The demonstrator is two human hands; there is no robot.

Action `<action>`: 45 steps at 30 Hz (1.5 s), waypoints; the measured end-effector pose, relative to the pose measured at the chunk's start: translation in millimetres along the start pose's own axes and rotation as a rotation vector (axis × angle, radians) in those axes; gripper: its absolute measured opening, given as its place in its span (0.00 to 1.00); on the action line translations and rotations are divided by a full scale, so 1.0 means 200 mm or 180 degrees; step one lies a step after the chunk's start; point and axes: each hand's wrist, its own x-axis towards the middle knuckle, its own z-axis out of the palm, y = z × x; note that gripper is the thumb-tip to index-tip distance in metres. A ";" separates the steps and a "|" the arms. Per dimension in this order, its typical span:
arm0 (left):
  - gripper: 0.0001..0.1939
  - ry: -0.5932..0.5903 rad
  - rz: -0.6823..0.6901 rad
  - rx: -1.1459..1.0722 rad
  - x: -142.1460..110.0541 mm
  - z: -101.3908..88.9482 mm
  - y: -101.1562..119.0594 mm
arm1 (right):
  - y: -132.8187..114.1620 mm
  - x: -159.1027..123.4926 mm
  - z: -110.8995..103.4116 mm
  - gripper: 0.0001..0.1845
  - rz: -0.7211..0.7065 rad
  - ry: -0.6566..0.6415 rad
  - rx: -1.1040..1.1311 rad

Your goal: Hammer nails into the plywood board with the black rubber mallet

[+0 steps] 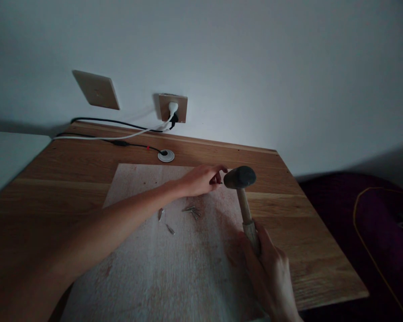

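My right hand point(270, 270) is wrapped round the pale grip of a rubber mallet point(244, 205) with a dark head and a wooden handle. The mallet stands upright, its head raised beside my left fingertips. My left hand point(204, 180) reaches across to the far right part of a whitish board point(147, 268), its thumb and fingers drawn together in a pinch. Whatever sits between those fingertips is too small and dark to make out. Several slim metal nails point(192, 211) lie in a small cluster on the board, nearer me than my left hand. More nails point(170, 229) lie to their left.
Under the board is a wooden table point(309, 237), with its right edge beside a purple covered seat or cushion point(366, 219). Black and white cables point(121, 137) run along the back to a wall socket point(181, 105). A round cable grommet point(166, 155) sits behind the board.
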 end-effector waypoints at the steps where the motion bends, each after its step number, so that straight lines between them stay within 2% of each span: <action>1: 0.26 -0.0006 -0.0009 0.0003 0.00 0.00 0.00 | 0.00 0.00 0.00 0.26 -0.0007 -0.0017 -0.0002; 10: 0.28 0.0021 0.0027 0.0038 0.00 -0.01 0.01 | -0.04 0.02 -0.01 0.27 0.0005 -0.0115 0.0017; 14: 0.27 0.0019 0.0023 0.0053 0.00 0.00 0.00 | -0.03 0.01 0.00 0.32 0.0031 0.0000 -0.0019; 20: 0.23 0.0013 0.0027 0.0100 0.00 0.01 -0.01 | -0.06 -0.02 -0.01 0.30 0.0096 0.0015 -0.0011; 28: 0.27 0.0024 -0.0027 0.0023 0.00 0.00 0.01 | -0.03 0.01 0.00 0.31 0.0063 -0.0064 -0.0016; 34: 0.26 0.0042 -0.0035 0.0008 -0.01 0.00 0.02 | -0.06 -0.01 -0.01 0.31 0.0077 -0.0090 0.0008; 38: 0.26 0.0040 -0.0004 -0.0016 -0.01 0.00 0.01 | -0.04 0.00 -0.02 0.34 0.0090 -0.0104 -0.0029; 45: 0.28 0.0113 -0.0011 -0.0010 -0.01 0.00 0.01 | -0.01 0.04 -0.03 0.32 -0.0011 -0.0218 -0.0043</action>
